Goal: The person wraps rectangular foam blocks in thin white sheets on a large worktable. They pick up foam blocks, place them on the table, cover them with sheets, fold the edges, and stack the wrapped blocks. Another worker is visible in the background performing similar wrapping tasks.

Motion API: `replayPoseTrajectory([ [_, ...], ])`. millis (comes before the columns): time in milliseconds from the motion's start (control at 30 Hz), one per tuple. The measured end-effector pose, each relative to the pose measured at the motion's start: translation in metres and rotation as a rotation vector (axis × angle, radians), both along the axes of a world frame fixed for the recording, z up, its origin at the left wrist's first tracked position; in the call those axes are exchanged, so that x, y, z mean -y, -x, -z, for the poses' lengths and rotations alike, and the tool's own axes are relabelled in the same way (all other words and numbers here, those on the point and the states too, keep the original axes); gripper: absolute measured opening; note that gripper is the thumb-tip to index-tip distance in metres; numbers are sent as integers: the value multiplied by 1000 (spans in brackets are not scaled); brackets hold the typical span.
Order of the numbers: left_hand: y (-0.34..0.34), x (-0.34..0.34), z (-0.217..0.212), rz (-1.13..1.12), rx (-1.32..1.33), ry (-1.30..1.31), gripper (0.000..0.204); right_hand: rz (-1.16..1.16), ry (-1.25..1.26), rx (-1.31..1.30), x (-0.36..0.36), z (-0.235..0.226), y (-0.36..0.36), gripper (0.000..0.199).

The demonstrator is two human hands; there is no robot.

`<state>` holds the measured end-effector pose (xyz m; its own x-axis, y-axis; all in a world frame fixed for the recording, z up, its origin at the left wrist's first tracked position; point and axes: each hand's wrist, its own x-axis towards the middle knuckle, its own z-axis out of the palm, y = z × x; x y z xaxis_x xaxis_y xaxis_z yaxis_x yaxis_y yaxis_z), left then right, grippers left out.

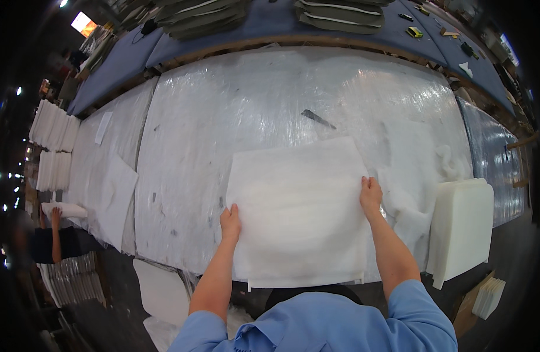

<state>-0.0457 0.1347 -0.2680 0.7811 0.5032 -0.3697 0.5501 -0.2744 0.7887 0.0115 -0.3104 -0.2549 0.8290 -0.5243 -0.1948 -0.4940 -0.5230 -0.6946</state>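
Observation:
A white, soft-looking cushion pad (298, 205) lies in front of me at the table's near edge, its lower end reaching over that edge. It narrows slightly toward its far end. My left hand (229, 222) grips its left side, fingers closed with the thumb on top. On the opposite side, a little farther up, my right hand (370, 195) is closed on the pad's right edge. The fingertips of both hands are partly hidden by the pad.
Plastic film covers the table (188, 129); a dark strip (318, 119) lies beyond the pad. Fluffy white batting (408, 170) and a stack of white pads (461, 226) are at right. Another person's hands (56, 214) hold a white roll at far left. Grey stacks (340, 14) stand behind.

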Motion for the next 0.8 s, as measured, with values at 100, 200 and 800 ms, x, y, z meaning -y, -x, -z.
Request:
replayPoseTrajectory([
  [100, 3, -7, 9, 29, 11, -248, 43, 21, 36, -4, 2, 5, -1, 36],
  [200, 3, -9, 13, 39, 6, -272, 43, 14, 84, 4, 17, 17, 0, 35],
  [800, 30, -43, -36, 48, -349, 489, 45, 10, -483, -72, 29, -13, 42, 29],
])
